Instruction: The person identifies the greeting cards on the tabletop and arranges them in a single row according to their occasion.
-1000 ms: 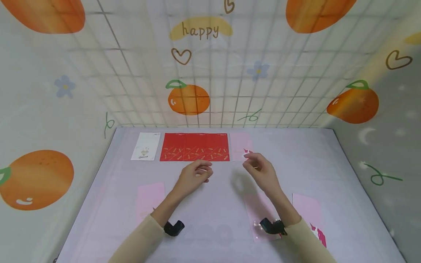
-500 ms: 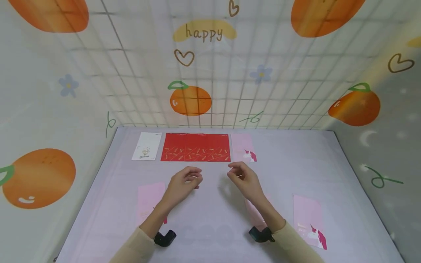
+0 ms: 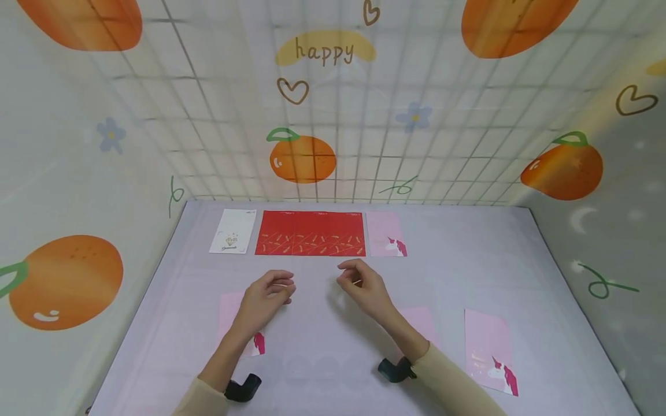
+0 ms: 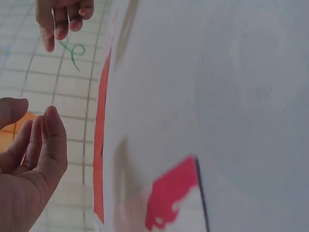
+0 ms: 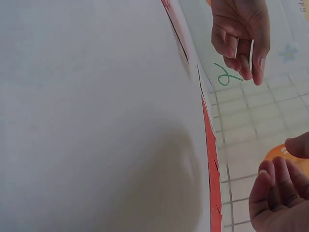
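My left hand (image 3: 262, 300) hovers with loosely bent fingers over a pink card (image 3: 229, 312) with a unicorn print, partly hiding it. To its right, my right hand (image 3: 366, 292) is raised above the table, its fingers loosely curled. Nothing shows between the fingers of either hand in the wrist views, where the left hand (image 4: 36, 164) and the right hand (image 5: 282, 193) stay apart. My right forearm partly covers another pink card (image 3: 420, 323). A third pink unicorn card (image 3: 489, 349) lies farther right.
Along the table's back lie a white card (image 3: 233, 232) with a diamond print, a row of red cards (image 3: 310, 233) side by side, and a pink unicorn card (image 3: 385, 231). Behind the table (image 3: 458, 263) hangs a printed curtain (image 3: 224, 156) over a wire grid.
Both hands have drifted left and nearer the body. My right hand has left the back pink card, whose print now shows fully. The cards lie where they were.
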`<state>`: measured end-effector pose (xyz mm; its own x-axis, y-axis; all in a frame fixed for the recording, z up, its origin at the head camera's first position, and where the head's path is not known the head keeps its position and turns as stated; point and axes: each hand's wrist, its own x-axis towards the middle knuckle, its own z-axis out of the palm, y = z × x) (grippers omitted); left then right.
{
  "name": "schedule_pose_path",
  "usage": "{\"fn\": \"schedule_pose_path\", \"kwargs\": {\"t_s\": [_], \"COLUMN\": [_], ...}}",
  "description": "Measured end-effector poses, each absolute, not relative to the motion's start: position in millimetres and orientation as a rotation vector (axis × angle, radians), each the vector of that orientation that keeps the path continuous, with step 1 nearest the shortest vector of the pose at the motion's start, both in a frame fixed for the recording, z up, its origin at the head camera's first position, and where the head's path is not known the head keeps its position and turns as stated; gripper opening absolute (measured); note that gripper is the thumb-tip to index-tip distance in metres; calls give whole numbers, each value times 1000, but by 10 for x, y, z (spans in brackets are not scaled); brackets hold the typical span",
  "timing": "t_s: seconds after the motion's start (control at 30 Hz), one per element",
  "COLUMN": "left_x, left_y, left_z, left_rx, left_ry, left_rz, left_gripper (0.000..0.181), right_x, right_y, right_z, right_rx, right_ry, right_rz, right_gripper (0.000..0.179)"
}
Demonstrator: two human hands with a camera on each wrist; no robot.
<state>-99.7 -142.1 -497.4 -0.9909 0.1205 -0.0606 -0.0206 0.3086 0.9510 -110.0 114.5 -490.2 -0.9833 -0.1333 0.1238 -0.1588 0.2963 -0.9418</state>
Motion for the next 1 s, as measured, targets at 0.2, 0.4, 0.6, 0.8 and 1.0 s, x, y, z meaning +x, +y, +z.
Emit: {"fn": "schedule_pose_path", "kwargs": {"t_s": [0.2, 0.4, 0.6, 0.8, 1.0], "left_x": [-960, -930, -903, -876, -850], "left_y": [-1606, -1791, -1959, -2118, -2307], "left_z": [-5017, -5032, -5065, -5090, -5087], "left_rx": [50, -21, -51, -108, -148], "left_ry": [2481, 2511, 2557, 2622, 2706], "left_rz": [1763, 1739, 1720, 1667, 1593], "left_gripper": [38, 38, 40, 41, 40], "right_x": [-1175, -1252, -1299, -1341, -1381], "right_y": [1055, 958, 833, 697, 545], "right_z": [-4972, -5048, -5060, -5091, -5104], "right_rx": [368, 432, 456, 465, 481], "right_ry": [-2524, -2530, -2560, -2580, -2601], "right_rz": [1839, 1828, 1813, 1822, 1876], "right_gripper": [31, 28, 26, 25, 29]}}
